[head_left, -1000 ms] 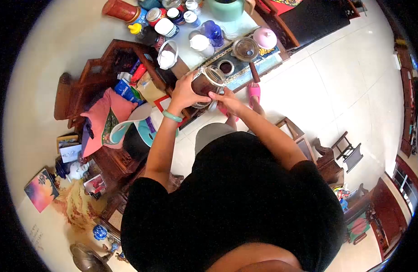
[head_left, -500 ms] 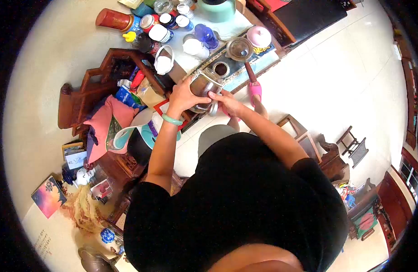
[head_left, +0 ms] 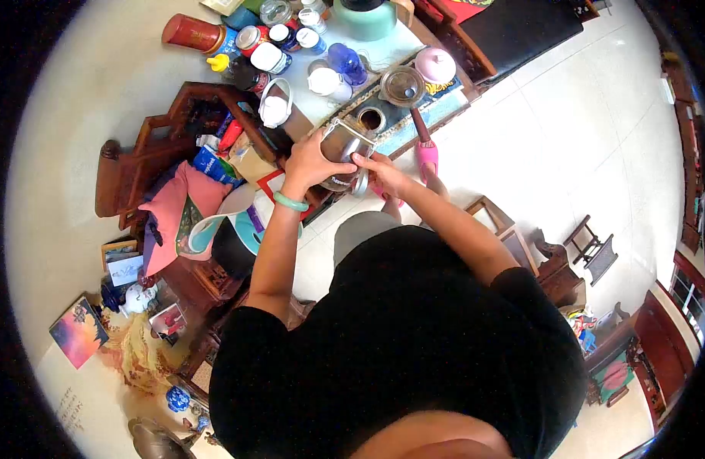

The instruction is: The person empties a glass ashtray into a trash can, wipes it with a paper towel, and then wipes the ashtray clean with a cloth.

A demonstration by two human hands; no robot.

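A glass jar [head_left: 337, 145] with pale lettering and a metal-looking frame is held tilted at the table's near edge. My left hand [head_left: 310, 163], with a green bangle at the wrist, wraps round its left side, thumb across the front. My right hand [head_left: 387, 176] grips the right side, thumb on the glass and the other fingers mostly hidden. Just beyond the jar stands a small open container [head_left: 371, 118] with dark contents. A round glass vessel [head_left: 403, 86] and a pink lidded bowl [head_left: 435, 66] are farther right on the table.
Several bottles and jars, a purple bottle [head_left: 346, 63], a white basket [head_left: 275, 109] and a green pot [head_left: 365, 19] stand on the table. A wooden chair [head_left: 157, 153] holding bags and a pink cushion [head_left: 180, 206] is at left. A small stool [head_left: 595, 252] stands on the floor at right.
Both hands keep their hold on the jar, almost in the same place. The view has shifted very slightly; no object has visibly been moved.
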